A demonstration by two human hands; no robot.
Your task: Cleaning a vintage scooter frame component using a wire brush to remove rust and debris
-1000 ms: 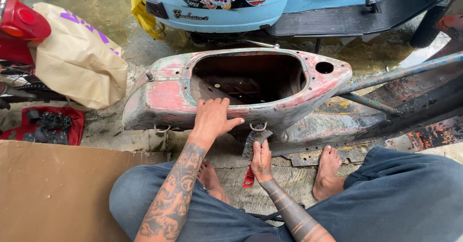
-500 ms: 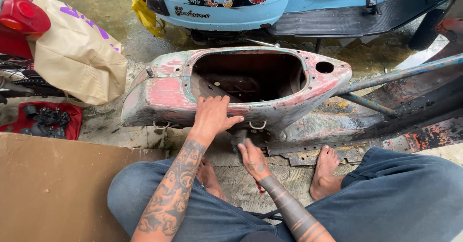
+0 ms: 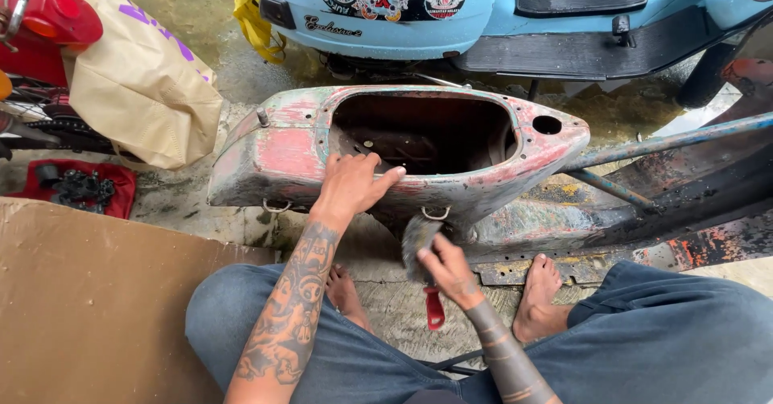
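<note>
Head view: left hand (image 3: 350, 185) spread on scooter shell (image 3: 274, 154) rim; right hand (image 3: 449, 271) grips brush (image 3: 419, 247).

Left hand (image 3: 350, 185) on scooter shell (image 3: 274, 158), right hand (image 3: 449, 269) gripping brush (image 3: 419, 247).

Open-air scooter repair workshop, wet concrete floor (image 3: 241, 74), stripped, paint-worn red scooter body shell (image 3: 403, 158), parked light-blue scooter (image 3: 483, 18), flat brown cardboard sheet (image 3: 88, 299)
</note>
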